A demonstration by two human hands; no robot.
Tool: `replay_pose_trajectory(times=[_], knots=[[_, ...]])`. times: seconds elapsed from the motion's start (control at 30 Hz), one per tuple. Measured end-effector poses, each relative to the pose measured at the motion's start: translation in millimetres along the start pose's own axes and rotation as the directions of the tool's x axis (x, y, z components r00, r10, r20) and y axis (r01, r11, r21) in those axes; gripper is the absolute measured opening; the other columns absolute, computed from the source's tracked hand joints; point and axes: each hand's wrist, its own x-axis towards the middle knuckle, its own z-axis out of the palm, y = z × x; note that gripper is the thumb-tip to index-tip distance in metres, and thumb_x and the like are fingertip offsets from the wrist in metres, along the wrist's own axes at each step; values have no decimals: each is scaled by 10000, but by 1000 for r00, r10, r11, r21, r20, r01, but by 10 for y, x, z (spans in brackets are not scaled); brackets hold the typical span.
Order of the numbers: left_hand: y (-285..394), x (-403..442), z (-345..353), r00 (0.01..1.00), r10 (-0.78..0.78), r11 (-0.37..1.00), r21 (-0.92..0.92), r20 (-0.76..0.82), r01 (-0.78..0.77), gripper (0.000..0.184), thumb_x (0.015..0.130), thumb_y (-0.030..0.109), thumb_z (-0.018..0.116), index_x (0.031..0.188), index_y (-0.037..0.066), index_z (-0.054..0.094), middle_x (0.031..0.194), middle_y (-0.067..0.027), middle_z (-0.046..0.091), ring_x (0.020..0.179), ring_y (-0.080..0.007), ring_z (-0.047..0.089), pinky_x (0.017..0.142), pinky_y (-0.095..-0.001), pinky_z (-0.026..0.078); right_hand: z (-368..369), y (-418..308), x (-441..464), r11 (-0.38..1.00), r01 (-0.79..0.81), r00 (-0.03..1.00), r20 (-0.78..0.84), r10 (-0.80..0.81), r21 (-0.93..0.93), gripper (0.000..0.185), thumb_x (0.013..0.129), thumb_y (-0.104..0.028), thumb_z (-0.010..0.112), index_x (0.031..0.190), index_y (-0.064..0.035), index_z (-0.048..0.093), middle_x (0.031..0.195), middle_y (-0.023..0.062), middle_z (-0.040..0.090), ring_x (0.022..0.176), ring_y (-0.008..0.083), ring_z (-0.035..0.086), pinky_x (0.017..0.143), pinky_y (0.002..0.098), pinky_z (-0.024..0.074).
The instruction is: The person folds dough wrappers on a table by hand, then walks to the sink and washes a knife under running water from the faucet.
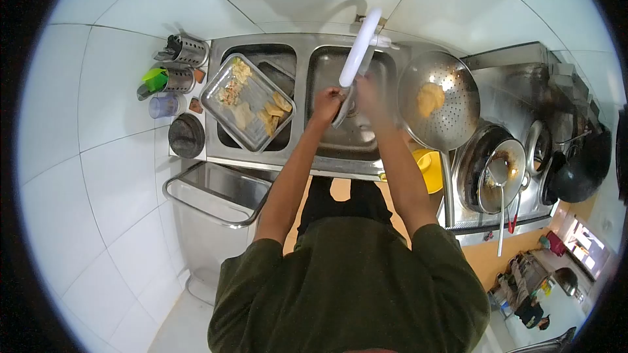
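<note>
Over the right basin of a steel double sink (pixel 301 85), my left hand (pixel 328 103) is closed on the edge of a flat metallic object (pixel 343 110), whose kind I cannot make out. My right hand (pixel 369 95) is beside it, smeared by motion, and its fingers do not show clearly. A white faucet spout (pixel 360 49) reaches down above both hands. Left of them, a rectangular glass dish (pixel 260 146) with several pieces of food rests tilted across the left basin.
A large perforated strainer (pixel 454 101) holding yellowish food lies right of the basin. Beyond it are pans and a ladle (pixel 502 212) on the stove. Utensil holders (pixel 190 50) stand at the left. A yellow container (pixel 428 168) is below the strainer. A person (pixel 531 314) appears lower right.
</note>
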Motion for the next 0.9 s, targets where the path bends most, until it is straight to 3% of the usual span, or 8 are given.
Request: replay_pose_trajectory(times=[0.03,0.23,0.37,0.43,0.57,0.63,0.77,0.9], knots=[[-32,25,9,1000,24,994,-102,-21,-26,187,863,61,630,1038,-4,618,911,-89,650,781,-185,618,717,-319,494,19,-41,15,970,-202,975,-63,212,136,167,994,-93,467,1086,44,436,901,192,621,756,296,694,556,429,605],[-17,-14,1,976,-181,909,-359,118,212,379,1003,334,508,1159,-7,558,944,-92,644,810,-185,628,696,-321,507,69,-61,-14,961,-243,952,-159,263,133,207,987,-113,484,1142,16,435,935,192,642,760,328,692,570,452,608],[-26,-11,-16,902,-69,957,-227,427,180,475,1012,453,476,1192,22,564,1035,-91,634,894,-171,618,708,-330,508,77,-100,-78,913,-241,967,-163,196,-329,350,943,-210,591,1180,23,481,941,210,662,782,360,688,622,460,556],[-108,51,104,969,-51,930,-343,241,134,445,1007,443,496,1141,27,582,985,-83,638,868,-161,616,695,-330,500,-184,641,244,811,-34,997,-73,-10,-584,430,916,-261,634,1206,29,503,960,225,670,800,369,685,664,460,532],[-185,90,276,992,50,927,-365,-113,-88,372,1001,393,532,1078,37,609,891,-72,640,764,-158,612,638,-318,486,122,98,-200,733,-76,995,-103,8,-676,398,903,-250,613,1186,24,554,920,194,677,796,276,678,698,388,521],[-86,48,173,998,-59,955,-290,-3,55,336,998,359,541,1066,37,610,890,-77,641,766,-165,619,633,-308,496,145,105,-241,709,-125,992,-107,69,-694,496,918,-271,607,1297,19,476,1031,250,664,848,341,683,726,419,532],[406,-138,88,949,-271,955,-84,160,286,283,1006,303,523,1058,39,610,945,-103,650,782,-189,643,624,-309,526,98,176,-484,853,-169,973,55,225,-493,429,931,-155,546,1306,1,408,846,145,633,610,196,633,515,335,514],[-36,342,92,976,-208,955,-203,58,215,198,1009,193,504,1049,13,576,939,-141,660,749,-224,667,608,-349,560,168,-231,-932,900,-240,953,86,290,-365,444,957,-119,512,1355,-22,340,820,112,596,524,161,583,444,311,498]])
